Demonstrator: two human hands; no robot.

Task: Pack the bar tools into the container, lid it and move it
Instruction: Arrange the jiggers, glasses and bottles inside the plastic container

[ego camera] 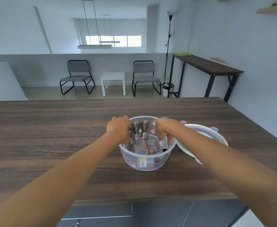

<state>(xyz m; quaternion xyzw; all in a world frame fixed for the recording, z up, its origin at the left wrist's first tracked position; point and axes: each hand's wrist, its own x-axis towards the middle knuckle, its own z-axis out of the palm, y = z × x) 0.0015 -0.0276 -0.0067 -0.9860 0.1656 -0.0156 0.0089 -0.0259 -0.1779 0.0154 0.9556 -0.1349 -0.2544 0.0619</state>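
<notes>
A round clear plastic container (151, 166) with coloured dots stands on the wooden counter. Inside it stand steel jiggers (140, 129) at the back, with clear shot glasses (142, 149) in front of them. My left hand (119, 128) reaches over the left rim, its fingers closed around a jigger at the left side. My right hand (164, 128) dips in at the right side, fingers closed on a small glass (164, 143). The container's lid (204, 136) lies on the counter just right of it, partly hidden by my right forearm.
The dark wooden counter (52, 136) runs wide to the left and front. Beyond its far edge are two grey chairs (77, 76), a white side table (113, 82), a floor lamp and a tall dark table (208, 68) by the right wall.
</notes>
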